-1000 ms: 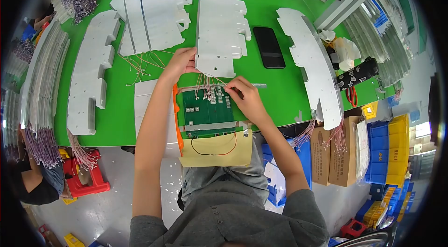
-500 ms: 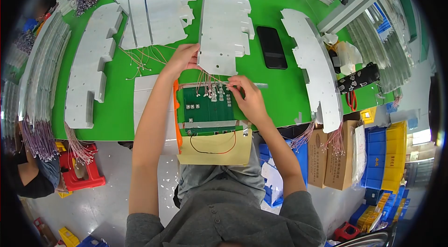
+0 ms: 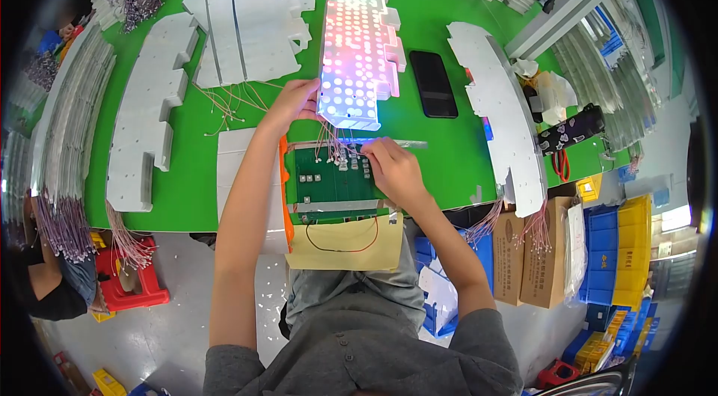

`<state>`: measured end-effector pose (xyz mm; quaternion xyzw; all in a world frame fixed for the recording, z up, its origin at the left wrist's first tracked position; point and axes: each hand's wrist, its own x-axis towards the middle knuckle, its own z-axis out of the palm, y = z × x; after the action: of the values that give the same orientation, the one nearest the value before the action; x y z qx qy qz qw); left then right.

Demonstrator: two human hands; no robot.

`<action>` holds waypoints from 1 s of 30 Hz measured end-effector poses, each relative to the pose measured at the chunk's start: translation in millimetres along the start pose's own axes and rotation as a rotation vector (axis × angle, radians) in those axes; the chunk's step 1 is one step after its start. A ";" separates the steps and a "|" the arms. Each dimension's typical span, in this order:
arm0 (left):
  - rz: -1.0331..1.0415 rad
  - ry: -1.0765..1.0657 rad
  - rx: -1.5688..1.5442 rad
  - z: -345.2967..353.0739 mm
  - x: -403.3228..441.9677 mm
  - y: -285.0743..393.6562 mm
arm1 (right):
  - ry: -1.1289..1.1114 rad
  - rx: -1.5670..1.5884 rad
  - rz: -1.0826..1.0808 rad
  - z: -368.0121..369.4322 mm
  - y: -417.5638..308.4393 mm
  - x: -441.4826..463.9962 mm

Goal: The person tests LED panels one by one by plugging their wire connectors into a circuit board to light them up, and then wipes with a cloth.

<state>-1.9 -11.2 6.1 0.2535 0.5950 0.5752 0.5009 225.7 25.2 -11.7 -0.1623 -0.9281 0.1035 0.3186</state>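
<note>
A white LED light panel (image 3: 351,59) glows in green, pink and blue dots at the middle of the bench. My left hand (image 3: 296,103) grips its lower left edge. Thin wires (image 3: 327,142) run from the panel's near end down to a green circuit board (image 3: 329,179) with rows of white sockets. Over the board's upper right corner, my right hand (image 3: 396,172) is closed, fingertips pinched on a wire connector at a socket; the connector itself is mostly hidden. A yellow sheet (image 3: 348,246) with a red and black wire lies at the board's near edge.
More white panels lie left (image 3: 149,112), back left (image 3: 258,22) and right (image 3: 501,104) on the green bench (image 3: 441,164). A black phone (image 3: 433,84) lies right of the lit panel. Scissors (image 3: 561,164), stacked panels and cardboard boxes (image 3: 542,254) are at the right. Another person sits far left.
The panel was unlit and is now glowing, with its near end slightly closer to me. Both hands keep their holds, and the view has shifted a little.
</note>
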 end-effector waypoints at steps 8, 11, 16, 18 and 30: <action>0.412 0.079 0.093 2.5 13.1 -16.7 | 0.039 0.237 0.207 -2.1 -4.3 0.6; 0.432 0.094 0.049 3.6 11.2 -11.3 | 0.101 0.165 0.144 0.6 -2.7 1.9; 0.367 0.145 -0.013 -1.8 9.4 -6.3 | 0.049 0.143 0.148 1.9 0.3 -0.2; 0.391 0.132 -0.020 -2.6 8.7 -4.7 | 0.045 0.143 0.161 2.3 0.1 -0.5; 0.323 0.227 -0.001 -8.2 18.7 -14.0 | 0.053 0.156 0.170 2.3 -1.2 0.0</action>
<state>-12.2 -1.2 -14.1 0.2789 0.5990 0.6732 0.3319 224.0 23.8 -13.1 -0.2178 -0.8914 0.1977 0.3447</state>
